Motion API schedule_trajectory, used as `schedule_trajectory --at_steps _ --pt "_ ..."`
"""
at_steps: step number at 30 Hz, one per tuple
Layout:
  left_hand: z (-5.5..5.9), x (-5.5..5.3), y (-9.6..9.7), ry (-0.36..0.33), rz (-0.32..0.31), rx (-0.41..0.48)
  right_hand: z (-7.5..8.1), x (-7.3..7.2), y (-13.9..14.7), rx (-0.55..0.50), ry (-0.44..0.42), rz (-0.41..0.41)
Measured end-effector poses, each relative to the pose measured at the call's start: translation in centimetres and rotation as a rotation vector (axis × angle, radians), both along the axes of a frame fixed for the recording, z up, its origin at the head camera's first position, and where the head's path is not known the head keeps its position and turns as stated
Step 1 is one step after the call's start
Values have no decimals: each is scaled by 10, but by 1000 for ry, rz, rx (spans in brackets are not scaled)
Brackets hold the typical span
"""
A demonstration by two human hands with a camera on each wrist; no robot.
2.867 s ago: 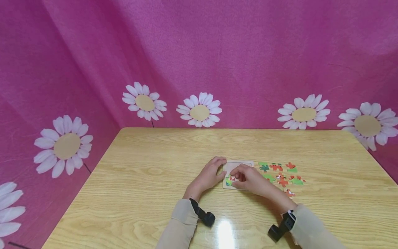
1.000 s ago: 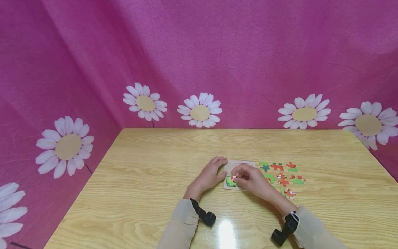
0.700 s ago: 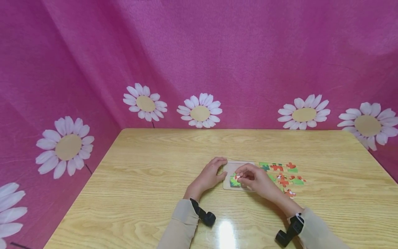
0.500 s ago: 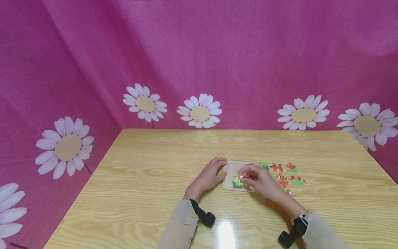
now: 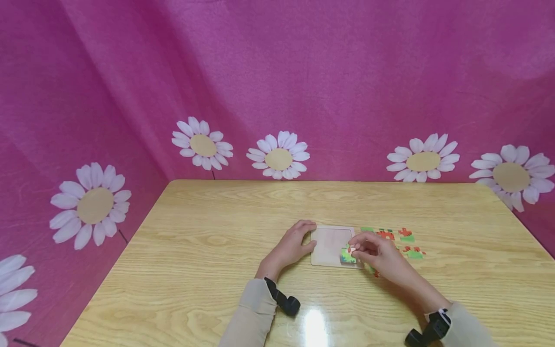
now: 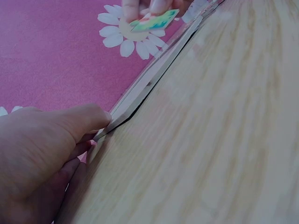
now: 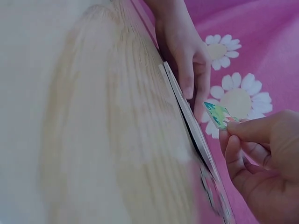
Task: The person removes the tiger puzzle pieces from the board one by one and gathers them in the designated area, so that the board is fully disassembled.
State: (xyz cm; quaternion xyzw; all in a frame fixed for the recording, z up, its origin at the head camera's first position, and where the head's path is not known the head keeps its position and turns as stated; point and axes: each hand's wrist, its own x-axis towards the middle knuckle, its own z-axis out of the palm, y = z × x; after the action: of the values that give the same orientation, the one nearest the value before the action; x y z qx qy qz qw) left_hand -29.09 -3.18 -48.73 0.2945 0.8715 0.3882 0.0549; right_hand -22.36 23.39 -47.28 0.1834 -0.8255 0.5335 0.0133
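My right hand (image 5: 383,258) pinches a green jigsaw puzzle piece (image 5: 348,254) with a bit of red and white between thumb and fingertips. In the right wrist view the piece (image 7: 215,115) is held tilted, above the level of the tray. Below it lies a shallow wooden puzzle tray (image 5: 331,243), its bare recess showing. My left hand (image 5: 292,245) rests at the tray's left side, fingertips by the far corner and thumb against the edge. The left wrist view shows that thumb on the tray's corner (image 6: 119,117).
Several orange and green puzzle pieces lie right of the tray, among them an orange one with green (image 5: 406,234) and a green one with orange (image 5: 414,252). My right hand and forearm hide others. A pink flowered curtain (image 5: 338,96) stands behind the wooden table (image 5: 195,231).
My right hand has moved the green puzzle piece from the tray's near left corner to its right side, uncovering the recess. My left hand has stayed in place.
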Motion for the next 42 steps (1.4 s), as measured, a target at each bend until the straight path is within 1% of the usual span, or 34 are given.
schedule_trajectory --at_steps 4,8,13,16,20,23,25,28,32,35,37,42 --pt "0 0 1 -9 5 3 -1 6 13 1 45 -12" --pt "0 1 1 -10 7 8 -3 10 25 0 71 -36" --pt "1 2 1 -11 5 16 -4 13 36 -2 77 -42" --pt "1 2 1 -17 5 20 -5 15 41 10 83 -58" --pt "1 2 1 -17 4 18 -5 18 47 22 65 -82" --pt "0 2 1 -11 4 14 -4 21 52 21 31 -97" --pt "0 1 1 -9 3 11 -4 22 54 38 26 -115" --pt "-1 0 1 -1 3 4 -5 24 59 66 37 -134" --pt "-1 -1 1 -1 3 6 -7 25 67 87 82 -139" --pt "-2 -1 1 -5 4 9 -8 27 73 79 88 -132" --pt "-2 -1 1 4 3 8 -8 28 78 83 90 -129" --pt "-2 -1 1 9 2 13 -11 31 88 103 103 -155"
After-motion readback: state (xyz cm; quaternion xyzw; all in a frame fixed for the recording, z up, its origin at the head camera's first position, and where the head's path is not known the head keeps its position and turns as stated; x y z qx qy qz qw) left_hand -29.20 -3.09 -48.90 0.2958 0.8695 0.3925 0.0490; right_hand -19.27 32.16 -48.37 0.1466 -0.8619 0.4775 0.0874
